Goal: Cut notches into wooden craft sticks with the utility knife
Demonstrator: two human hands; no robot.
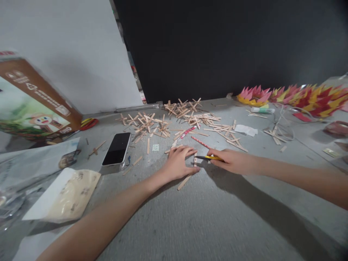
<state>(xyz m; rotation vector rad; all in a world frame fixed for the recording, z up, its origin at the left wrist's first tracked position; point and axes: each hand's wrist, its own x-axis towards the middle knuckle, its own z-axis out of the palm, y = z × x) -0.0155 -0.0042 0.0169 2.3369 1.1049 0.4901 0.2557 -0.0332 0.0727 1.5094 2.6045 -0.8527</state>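
My left hand (179, 163) lies on the grey tabletop. Its thumb and fingertips hold an upright-lying wooden craft stick (195, 160) at both ends, with small dark marks on it. Another craft stick (185, 182) pokes out below the thumb. My right hand (225, 160) is closed round a slim yellow-and-black tool (213, 158) whose dark pointed tip meets the held stick; whether it is a knife or a pen I cannot tell. A red patterned pencil (201, 142) sticks out from the same hand, partly hidden by its fingers.
Heaps of craft sticks (148, 125), some joined in crosses, lie at the back. A phone (116, 149) and a plastic-wrapped packet (73, 194) are on the left, near a printed box (35, 105). Folded paper flowers (312, 99), a glue stick (262, 110) and a white cable (284, 123) sit right.
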